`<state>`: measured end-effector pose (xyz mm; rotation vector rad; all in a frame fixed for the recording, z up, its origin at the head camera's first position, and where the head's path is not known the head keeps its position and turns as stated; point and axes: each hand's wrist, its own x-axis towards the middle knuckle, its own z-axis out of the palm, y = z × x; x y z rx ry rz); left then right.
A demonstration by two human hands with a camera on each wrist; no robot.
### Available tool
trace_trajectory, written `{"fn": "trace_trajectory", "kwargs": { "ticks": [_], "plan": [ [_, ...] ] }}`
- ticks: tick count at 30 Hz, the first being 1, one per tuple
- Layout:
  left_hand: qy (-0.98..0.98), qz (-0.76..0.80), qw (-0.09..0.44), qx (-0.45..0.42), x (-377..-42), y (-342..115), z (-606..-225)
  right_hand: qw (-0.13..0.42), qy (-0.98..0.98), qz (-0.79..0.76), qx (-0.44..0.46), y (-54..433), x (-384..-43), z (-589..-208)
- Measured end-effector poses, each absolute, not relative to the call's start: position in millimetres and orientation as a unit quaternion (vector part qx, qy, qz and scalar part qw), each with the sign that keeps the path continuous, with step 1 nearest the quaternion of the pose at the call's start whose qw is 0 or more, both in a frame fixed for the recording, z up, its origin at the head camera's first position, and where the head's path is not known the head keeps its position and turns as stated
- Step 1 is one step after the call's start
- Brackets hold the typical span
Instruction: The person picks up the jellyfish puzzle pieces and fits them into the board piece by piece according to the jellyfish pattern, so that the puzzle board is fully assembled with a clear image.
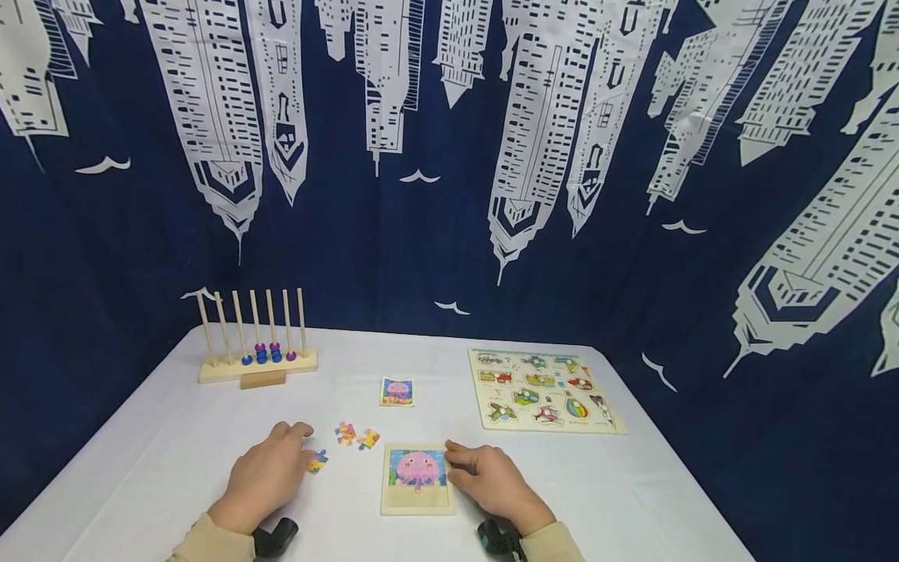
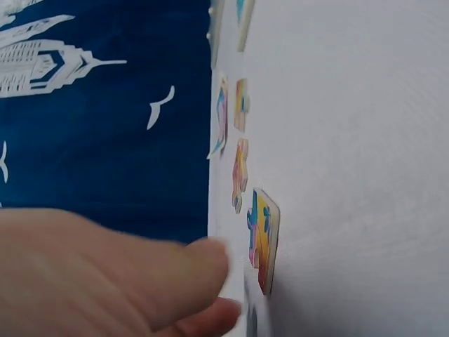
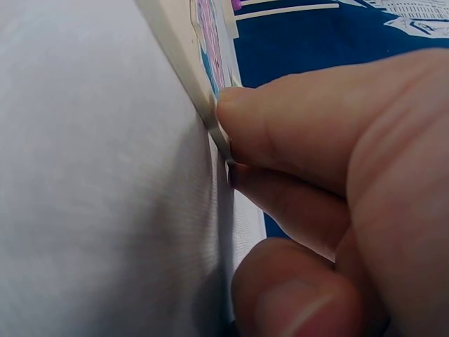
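A wooden tray puzzle (image 1: pixel 418 499) lies on the table, its upper part filled with a pink jellyfish picture and its lower part bare wood. My right hand (image 1: pixel 495 480) holds it at the upper right corner, thumb on the side edge and fingertips around the corner, as the right wrist view (image 3: pixel 302 133) shows up close. To the left, my left hand (image 1: pixel 265 472) hovers low with thumb and forefinger apart, close beside a yellow and blue jigsaw piece (image 1: pixel 318 461). Two more loose pieces, a pink one (image 1: pixel 345 434) and a yellow one (image 1: pixel 368 439), lie between that hand and the tray.
A small jellyfish picture card (image 1: pixel 397 392) lies behind the tray. At the back left stands a wooden peg rack (image 1: pixel 302 364) with blue and purple beads, a wooden block (image 1: pixel 263 379) before it. A vehicle peg board (image 1: pixel 548 394) lies at the right. A dark blue curtain hangs behind.
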<state>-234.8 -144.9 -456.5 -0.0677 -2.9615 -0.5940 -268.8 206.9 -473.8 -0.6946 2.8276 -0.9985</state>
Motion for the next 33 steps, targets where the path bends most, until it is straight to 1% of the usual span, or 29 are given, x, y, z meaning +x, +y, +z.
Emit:
{"fn": "trace_trajectory", "kwargs": {
  "ticks": [6, 17, 20, 27, 33],
  "plan": [
    [-0.97, -0.241, 0.025, -0.017, -238, -148, -461, 0.029, 0.919, -0.324, -0.223, 207, -268, -474],
    [-0.96, -0.281, 0.011, -0.005, -241, -146, -466, 0.032, 0.921, -0.316, -0.223, 206, -269, -477],
    [-0.958, -0.287, 0.017, -0.008, -241, -145, -466, 0.031, 0.922, -0.314, -0.224, 206, -269, -476],
    [-0.951, -0.301, 0.059, -0.034, -239, -139, -462, 0.029, 0.922, -0.313, -0.227, 207, -270, -474],
    [-0.942, -0.33, 0.059, -0.035, -236, -130, -460, 0.031, 0.922, -0.314, -0.225, 207, -270, -474]
  ]
}}
